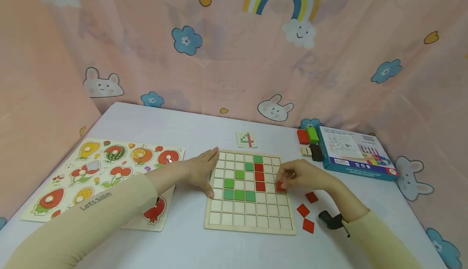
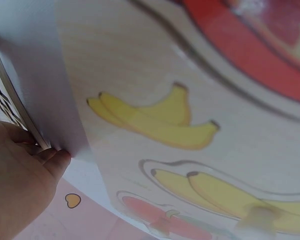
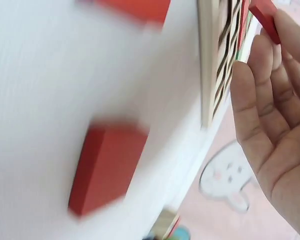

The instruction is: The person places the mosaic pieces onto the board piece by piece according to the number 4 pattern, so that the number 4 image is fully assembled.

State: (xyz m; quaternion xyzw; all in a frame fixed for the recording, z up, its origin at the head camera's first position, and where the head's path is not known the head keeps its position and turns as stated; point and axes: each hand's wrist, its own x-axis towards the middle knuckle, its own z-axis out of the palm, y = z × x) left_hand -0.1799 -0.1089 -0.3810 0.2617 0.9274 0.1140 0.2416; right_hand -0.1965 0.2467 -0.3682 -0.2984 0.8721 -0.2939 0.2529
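A wooden grid board point(image 1: 238, 219) lies in the middle of the table, with several green tiles point(image 1: 239, 174) and a column of three red tiles point(image 1: 259, 176) set in its squares. Along the board's left edge rests my left hand point(image 1: 201, 170), its fingers stretched out; the left wrist view shows the fingertips point(image 2: 57, 157) right at that edge. My right hand point(image 1: 301, 174) pinches a red tile point(image 1: 280, 187) between thumb and fingers over the board's right side. In the right wrist view this red tile point(image 3: 266, 19) is held tilted at the fingertips.
Three loose red tiles point(image 1: 303, 210) lie right of the board, beside a black object point(image 1: 330, 220) near the right wrist. A small pattern card point(image 1: 246, 139) is behind the board. Colored blocks point(image 1: 312, 135) and a blue box point(image 1: 356, 152) stand back right; a fruit puzzle point(image 1: 104, 147) lies left.
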